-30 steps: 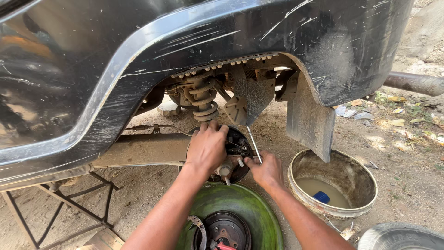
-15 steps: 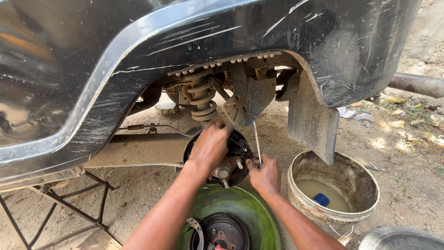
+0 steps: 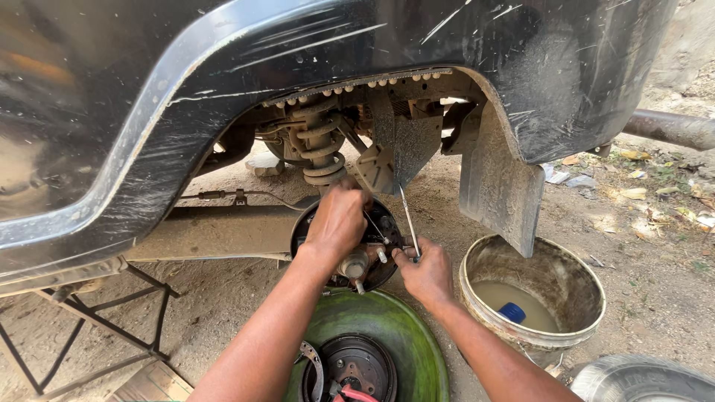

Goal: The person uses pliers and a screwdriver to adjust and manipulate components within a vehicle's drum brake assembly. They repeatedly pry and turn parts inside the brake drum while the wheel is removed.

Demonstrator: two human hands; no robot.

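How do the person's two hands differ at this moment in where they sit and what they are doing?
The left hand sits higher, laid over the upper part of the round brake plate with fingers curled on it; the right hand is lower, at the plate's right edge. The left hand shows no tool, while the right hand is closed around a thin metal rod that points up. Both are bare and work at the same wheel hub.

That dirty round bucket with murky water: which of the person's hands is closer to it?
Right. The right hand, gripping a thin metal rod, is just left of the dirty round bucket; the left hand rests farther left on the black round brake plate.
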